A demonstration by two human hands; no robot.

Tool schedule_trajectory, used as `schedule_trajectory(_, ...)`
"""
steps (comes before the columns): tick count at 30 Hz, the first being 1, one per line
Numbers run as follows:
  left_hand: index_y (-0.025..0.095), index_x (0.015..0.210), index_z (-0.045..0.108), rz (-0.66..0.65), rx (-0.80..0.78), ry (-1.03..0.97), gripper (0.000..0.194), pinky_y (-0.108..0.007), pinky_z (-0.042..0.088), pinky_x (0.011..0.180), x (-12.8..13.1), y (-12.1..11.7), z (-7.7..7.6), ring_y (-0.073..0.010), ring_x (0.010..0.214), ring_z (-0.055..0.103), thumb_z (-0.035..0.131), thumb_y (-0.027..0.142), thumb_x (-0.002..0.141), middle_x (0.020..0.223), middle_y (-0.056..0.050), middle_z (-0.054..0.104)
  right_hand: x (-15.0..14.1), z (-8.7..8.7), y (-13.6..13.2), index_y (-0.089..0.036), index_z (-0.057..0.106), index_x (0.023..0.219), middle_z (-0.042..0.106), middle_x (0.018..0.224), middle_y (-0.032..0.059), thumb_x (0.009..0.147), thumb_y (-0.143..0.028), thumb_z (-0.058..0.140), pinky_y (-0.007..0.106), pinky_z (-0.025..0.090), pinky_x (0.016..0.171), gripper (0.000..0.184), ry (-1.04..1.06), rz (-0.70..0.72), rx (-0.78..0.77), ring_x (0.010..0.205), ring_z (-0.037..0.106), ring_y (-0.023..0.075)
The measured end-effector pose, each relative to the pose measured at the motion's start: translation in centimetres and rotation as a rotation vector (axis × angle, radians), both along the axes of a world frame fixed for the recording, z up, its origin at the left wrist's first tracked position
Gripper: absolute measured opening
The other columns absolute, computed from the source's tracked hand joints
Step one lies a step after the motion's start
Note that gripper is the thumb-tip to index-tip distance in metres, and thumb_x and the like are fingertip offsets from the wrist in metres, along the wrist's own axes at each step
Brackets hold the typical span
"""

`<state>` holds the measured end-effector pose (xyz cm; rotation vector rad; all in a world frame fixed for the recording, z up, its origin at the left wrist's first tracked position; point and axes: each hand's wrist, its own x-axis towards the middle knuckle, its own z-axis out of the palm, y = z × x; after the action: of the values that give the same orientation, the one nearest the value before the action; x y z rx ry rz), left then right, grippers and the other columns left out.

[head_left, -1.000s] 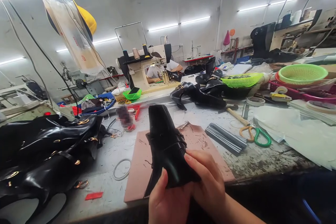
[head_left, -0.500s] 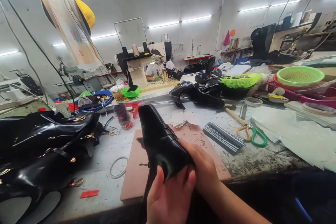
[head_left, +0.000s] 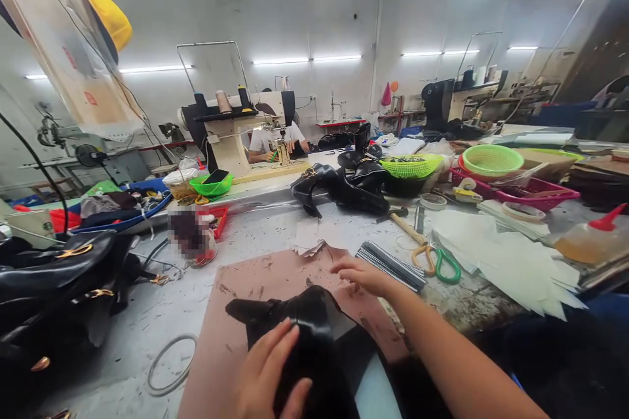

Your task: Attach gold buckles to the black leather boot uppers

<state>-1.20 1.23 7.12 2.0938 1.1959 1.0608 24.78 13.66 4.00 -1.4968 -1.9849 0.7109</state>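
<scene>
A glossy black leather boot upper (head_left: 314,334) lies flat on the brown cutting board (head_left: 260,281) in front of me. My left hand (head_left: 268,373) rests on top of it, fingers together and pressing down. My right hand (head_left: 361,275) reaches out over the far right part of the board, fingers spread and holding nothing, close to a stack of thin grey strips (head_left: 390,263).
Black boot uppers with gold buckles (head_left: 59,281) pile up at left. Green-handled scissors (head_left: 439,262), a hammer (head_left: 403,221), white paper pieces (head_left: 511,255), a glue bottle (head_left: 587,239) and green baskets (head_left: 491,158) lie at right. A person sits behind a sewing machine (head_left: 236,131).
The boot upper, held upright in both hands before, now lies down on the board. My right hand let go and reached forward. The view tilted and shifted right.
</scene>
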Motion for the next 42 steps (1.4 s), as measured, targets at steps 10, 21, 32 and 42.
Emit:
schedule_trajectory(10, 0.024, 0.095, 0.068, 0.159, 0.384, 0.139, 0.025, -0.027, 0.052, 0.076, 1.8, 1.2, -0.6, -0.0231, 0.086, 0.063, 0.068, 0.021, 0.070, 0.094, -0.007, 0.068, 6.9, -2.9, 3.2, -0.015, 0.059, 0.100, 0.061, 0.102, 0.0070, 0.089, -0.033, 0.050, 0.039, 0.046, 0.080, 0.023, -0.431, -0.551, -0.137, 0.091, 0.058, 0.0195)
schedule_trajectory(21, 0.022, 0.083, 0.063, 0.236, 0.432, 0.133, 0.009, -0.023, 0.048, 0.056, 2.6, 0.2, 0.0, -0.0180, 0.059, 0.064, 0.064, 0.020, 0.073, 0.069, -0.002, 0.068, 4.0, 0.6, 0.1, -0.010, 0.058, 0.114, 0.062, 0.103, 0.0139, 0.086, -0.028, 0.043, 0.036, 0.044, 0.080, 0.036, -0.280, -0.428, 0.161, 0.099, 0.057, 0.0267)
schedule_trajectory(32, 0.021, 0.094, 0.065, 0.034, -0.191, -0.277, 0.017, -0.024, 0.051, 0.069, 3.9, -1.0, 3.2, -0.0192, 0.078, 0.064, 0.058, 0.025, 0.079, 0.087, -0.006, 0.069, -4.6, 6.5, -9.9, -0.021, 0.061, 0.079, 0.065, 0.067, -0.0011, 0.078, -0.019, 0.058, 0.022, 0.049, 0.054, 0.004, 0.321, 0.168, 0.520, 0.060, 0.061, 0.0127)
schedule_trajectory(42, 0.018, 0.078, 0.065, 0.070, -0.102, -0.377, 0.011, -0.022, 0.045, 0.060, 4.5, -1.9, 2.7, -0.0142, 0.064, 0.058, 0.055, 0.015, 0.078, 0.071, -0.003, 0.065, -6.2, 7.5, -12.0, -0.021, 0.060, 0.078, 0.065, 0.072, 0.0003, 0.076, -0.010, 0.057, 0.031, 0.045, 0.065, 0.012, 0.093, 0.180, 0.867, 0.067, 0.059, 0.0155)
